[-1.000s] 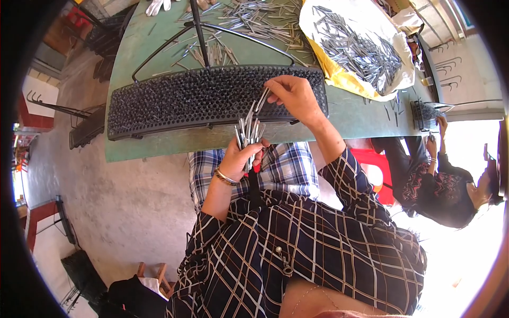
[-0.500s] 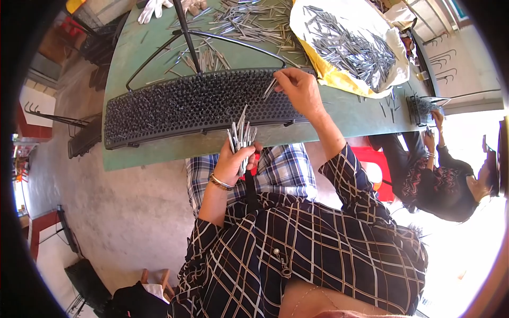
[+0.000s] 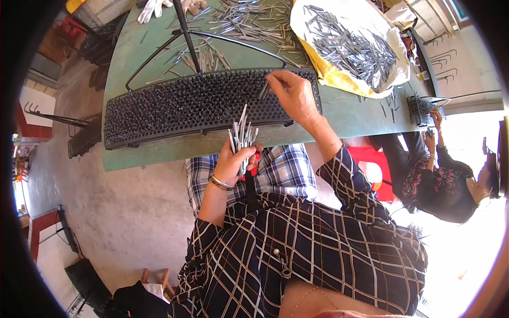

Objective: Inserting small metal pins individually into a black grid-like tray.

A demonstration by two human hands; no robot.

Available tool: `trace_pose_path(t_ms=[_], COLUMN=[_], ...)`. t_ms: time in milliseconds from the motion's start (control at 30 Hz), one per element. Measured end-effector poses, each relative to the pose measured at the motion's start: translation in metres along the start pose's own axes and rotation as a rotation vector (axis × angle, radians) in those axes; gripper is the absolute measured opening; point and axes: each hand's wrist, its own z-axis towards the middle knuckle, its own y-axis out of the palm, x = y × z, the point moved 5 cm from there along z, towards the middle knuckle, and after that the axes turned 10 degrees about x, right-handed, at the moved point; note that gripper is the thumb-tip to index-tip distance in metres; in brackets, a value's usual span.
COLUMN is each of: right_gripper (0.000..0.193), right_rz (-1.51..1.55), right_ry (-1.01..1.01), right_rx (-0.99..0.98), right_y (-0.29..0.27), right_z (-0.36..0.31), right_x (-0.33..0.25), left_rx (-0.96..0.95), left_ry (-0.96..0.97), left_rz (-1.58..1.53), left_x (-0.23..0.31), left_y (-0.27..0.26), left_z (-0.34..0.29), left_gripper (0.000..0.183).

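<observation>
My left hand [image 3: 236, 160] is closed round a bundle of thin silvery metal rods [image 3: 244, 130] that fan upward, just off the table's near edge. In front of me lies a long black perforated rack [image 3: 254, 114] with rows of round holes; dark pieces fill much of it, and open holes show along its near right part. Over the rack's right part, my right hand [image 3: 295, 96] pinches one or more thin metal rods [image 3: 264, 92], tips pointing down at the holes. Whether a tip has entered a hole I cannot tell.
Loose metal rods [image 3: 249, 24] lie across the green table [image 3: 127, 50]. A yellow-edged white sack [image 3: 331, 79] heaped with rods stands at the far right. Black bars [image 3: 185, 37] rise behind the rack. Another person [image 3: 445, 183] works at a smaller rack [image 3: 420, 110] on the right.
My right hand has shifted slightly left and nearer over the rack, its fingers turned further over it. My left hand and its bundle have stayed nearly still.
</observation>
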Motion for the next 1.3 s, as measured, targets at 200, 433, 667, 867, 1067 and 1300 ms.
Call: trace_pose_path(t_ms=[200,433,667,867,1067,1300], right_gripper=[0.018,0.017,0.017,0.017,0.016,0.015], right_rz=[-0.061,0.01,0.0,-0.029,-0.063,-0.105], right_ry=[-0.112,-0.092,-0.091,-0.12,-0.289,-0.353], right_rx=[0.002,0.006,0.015,-0.073,-0.095,-0.075], right_y=[-0.001,0.0,0.0,-0.002,-0.002,-0.002], right_z=[-0.007,-0.01,-0.015,-0.014,-0.016,-0.017], right_x=[-0.019,-0.014,-0.02,-0.02,-0.026,-0.031], left_rx=[-0.016,-0.016,-0.01,-0.02,-0.017,-0.007], left_ry=[-0.002,0.006,-0.009,-0.001,0.005,0.012], left_rz=[-0.034,-0.075,-0.054,-0.057,-0.074,-0.06], left_x=[0.001,0.001,-0.001,-0.001,0.0,0.001], left_y=[0.002,0.002,-0.001,-0.001,0.001,0.0], left_z=[-0.001,-0.002,-0.001,0.0,-0.001,-0.001], left_gripper=[0.035,0.038,0.039,0.041,0.04,0.038])
